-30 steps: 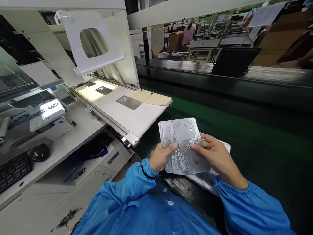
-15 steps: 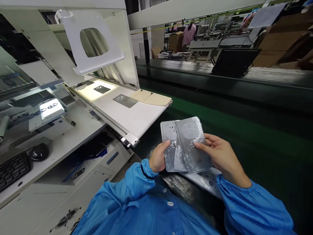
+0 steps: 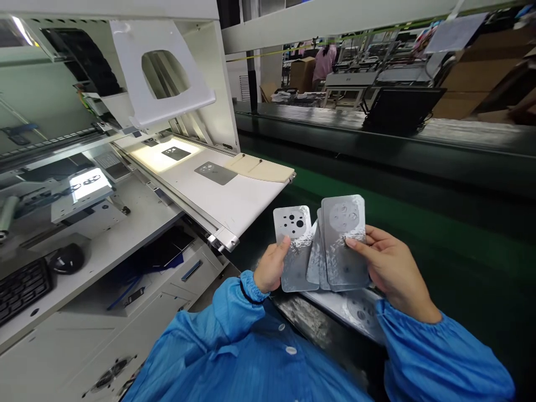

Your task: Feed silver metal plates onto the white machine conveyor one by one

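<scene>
Between thumb and fingers, my left hand [image 3: 271,267] grips a grey phone back panel [image 3: 298,262] with camera holes at its top. My right hand [image 3: 391,268] holds several similar panels [image 3: 344,245] fanned at their lower left, the front one bearing a round camera area. All look glossy with patchy reflections. The two hands are side by side in front of my body. Below them, more phone panels [image 3: 355,312] lie partly covered by the held ones and my right sleeve.
A white conveyor belt [image 3: 226,206] at the left carries a flat grey panel [image 3: 215,173] and another on a lit section [image 3: 176,153]. A black mouse [image 3: 67,260] and keyboard [image 3: 25,290] sit on the bench. Behind the dark green belt [image 3: 326,190] stands a black monitor [image 3: 404,109]; a person in pink is farther back.
My right hand has shifted right with its panels, opening a gap at the top beside the left-hand panel. More camera holes on the left panel now show. My left hand has barely moved.
</scene>
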### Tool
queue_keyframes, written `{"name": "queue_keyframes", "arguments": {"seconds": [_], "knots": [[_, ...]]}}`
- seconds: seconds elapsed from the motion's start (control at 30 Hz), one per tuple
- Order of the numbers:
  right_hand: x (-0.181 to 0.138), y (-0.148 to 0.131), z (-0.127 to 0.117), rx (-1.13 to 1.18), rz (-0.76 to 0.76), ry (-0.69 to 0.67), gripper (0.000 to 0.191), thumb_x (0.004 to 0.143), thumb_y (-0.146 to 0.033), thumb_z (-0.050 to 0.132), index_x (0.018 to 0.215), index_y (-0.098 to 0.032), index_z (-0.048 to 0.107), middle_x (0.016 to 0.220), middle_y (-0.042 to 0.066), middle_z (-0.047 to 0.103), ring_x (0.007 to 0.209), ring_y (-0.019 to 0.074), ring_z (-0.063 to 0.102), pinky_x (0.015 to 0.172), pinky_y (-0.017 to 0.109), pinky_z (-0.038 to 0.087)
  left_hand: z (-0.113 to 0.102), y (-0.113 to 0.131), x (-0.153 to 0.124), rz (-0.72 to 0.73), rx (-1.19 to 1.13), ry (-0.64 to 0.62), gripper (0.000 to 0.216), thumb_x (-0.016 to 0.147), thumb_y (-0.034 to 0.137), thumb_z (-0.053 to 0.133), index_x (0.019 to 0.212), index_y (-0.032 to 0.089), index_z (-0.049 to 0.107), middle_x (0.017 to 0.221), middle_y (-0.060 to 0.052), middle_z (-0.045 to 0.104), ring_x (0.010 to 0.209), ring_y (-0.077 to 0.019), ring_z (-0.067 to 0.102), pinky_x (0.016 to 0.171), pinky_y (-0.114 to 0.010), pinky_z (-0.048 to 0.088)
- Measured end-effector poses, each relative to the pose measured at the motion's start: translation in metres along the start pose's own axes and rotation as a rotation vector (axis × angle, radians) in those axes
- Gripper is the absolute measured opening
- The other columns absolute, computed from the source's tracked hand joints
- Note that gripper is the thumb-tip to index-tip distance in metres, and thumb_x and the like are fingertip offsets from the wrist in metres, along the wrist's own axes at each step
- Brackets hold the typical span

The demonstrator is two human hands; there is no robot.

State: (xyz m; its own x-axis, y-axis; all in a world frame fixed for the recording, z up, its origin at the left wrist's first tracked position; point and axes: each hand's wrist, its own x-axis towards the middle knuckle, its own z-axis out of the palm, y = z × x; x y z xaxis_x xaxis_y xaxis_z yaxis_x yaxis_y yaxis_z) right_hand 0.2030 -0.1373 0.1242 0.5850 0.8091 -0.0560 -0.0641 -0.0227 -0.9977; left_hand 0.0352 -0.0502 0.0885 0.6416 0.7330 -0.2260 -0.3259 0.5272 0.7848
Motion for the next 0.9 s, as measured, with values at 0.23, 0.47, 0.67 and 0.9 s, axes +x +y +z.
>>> {"name": "queue_keyframes", "arguments": {"seconds": [0.23,0.47,0.67,0.9], "knots": [[-0.013,0.019,0.029,0.005,-0.062,-0.210,0.055,0.069,-0.052,0.074,0.114,-0.025,0.054,0.105,0.008,0.071,0.100,0.0268,0.067,0.089,0.044,0.054,0.007,-0.007,-0.005,0.186,0.418,-0.215,0.064,0.071,0.062,0.067,0.111,0.012,0.069,0.106,-0.011,0.072,0.102,-0.0285,0.063,0.091,-0.037,0.048],[-0.034,0.013,0.021,-0.585,-0.381,-0.145,0.081,0.078,-0.053,0.064,0.144,-0.025,0.026,0.145,0.015,0.042,0.131,0.0331,0.043,0.104,0.053,0.041,0.013,-0.017,-0.004,0.210,0.403,-0.030,0.060,0.080,0.065,0.053,0.100,0.012,0.072,0.091,-0.011,0.073,0.094,-0.0269,0.065,0.087,-0.036,0.049],[-0.045,0.020,0.020,-0.976,-0.535,-0.112,0.051,0.073,-0.038,0.068,0.115,-0.024,0.044,0.137,0.017,0.043,0.123,0.0372,0.048,0.091,0.051,0.048,0.026,-0.031,0.009,0.122,0.181,-0.032,0.056,0.080,0.061,0.057,0.102,0.011,0.069,0.095,-0.011,0.072,0.110,-0.0292,0.060,0.100,-0.037,0.042],[0.000,-0.004,-0.047,-1.065,-0.563,-0.113,0.042,0.067,-0.029,0.061,0.107,-0.023,0.048,0.111,0.011,0.058,0.097,0.0283,0.058,0.082,0.041,0.048,0.014,0.011,0.035,0.324,0.601,-0.281,0.097,0.056,0.037,0.085,0.139,0.022,0.037,0.149,-0.017,0.030,0.134,-0.0345,0.034,0.100,-0.046,0.043]]}}
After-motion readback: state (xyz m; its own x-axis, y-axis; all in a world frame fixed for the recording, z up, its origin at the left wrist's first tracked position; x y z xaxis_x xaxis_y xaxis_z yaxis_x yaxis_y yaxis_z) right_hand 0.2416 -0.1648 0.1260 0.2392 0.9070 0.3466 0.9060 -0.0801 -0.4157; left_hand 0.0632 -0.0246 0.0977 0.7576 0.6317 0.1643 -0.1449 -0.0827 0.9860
